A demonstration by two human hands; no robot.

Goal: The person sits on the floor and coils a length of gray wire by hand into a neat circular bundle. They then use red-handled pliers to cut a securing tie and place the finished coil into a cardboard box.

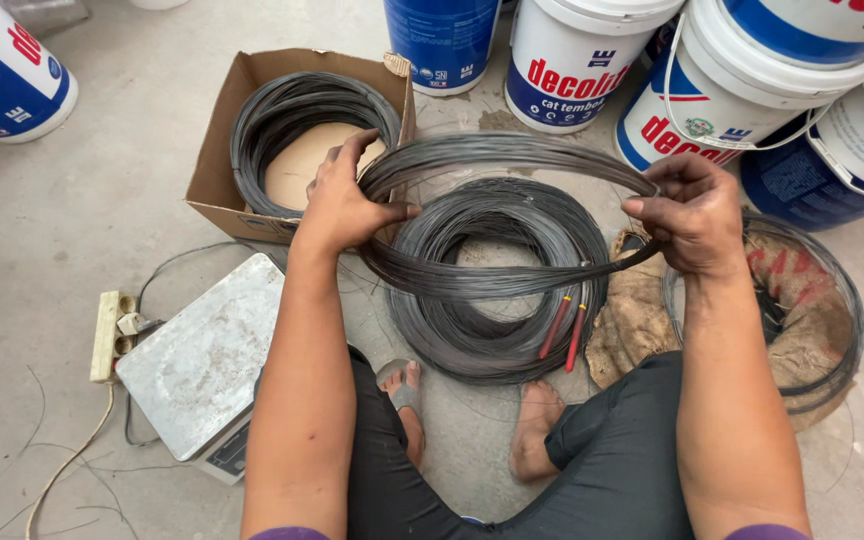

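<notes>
I hold a loop of dark steel wire (502, 150) up between both hands, above the floor. My left hand (342, 200) grips its left side, fingers wrapped round the strands. My right hand (690, 212) grips the right side. Below the held loop a thicker coil of the same wire (432, 250) lies flat on the concrete floor. Red-handled pliers (564, 325) rest on that coil's near right edge. My feet (532, 425) are just behind the coil.
A cardboard box (220, 150) with another wire coil (292, 105) stands at the back left. A metal-topped scale (202, 360) and a power strip (110, 335) lie left. Paint buckets (722, 100) line the back. Burlap sacking (642, 320) and a thin wire ring (847, 300) sit right.
</notes>
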